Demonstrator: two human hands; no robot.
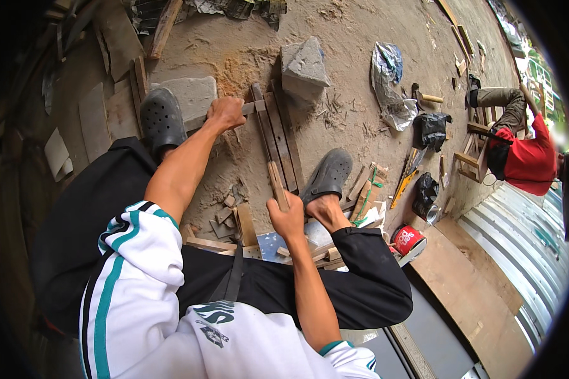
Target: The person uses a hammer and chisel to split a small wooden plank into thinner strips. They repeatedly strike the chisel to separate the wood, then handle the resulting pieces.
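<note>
Hands [287, 216] on wood [275, 179], dirt ground [353, 63], corrugated sheeting [518, 221]

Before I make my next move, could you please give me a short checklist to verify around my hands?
1. Left hand closed on the bar: ok.
2. Right hand closed on the wooden piece: ok.
3. Wooden slats held firmly: cannot tell.
4. Space between the legs free of wood offcuts: not ok, several lie there.
5. Hammer set aside: ok, on the ground.
6. Person in red clear of both hands: ok, far right.
</note>
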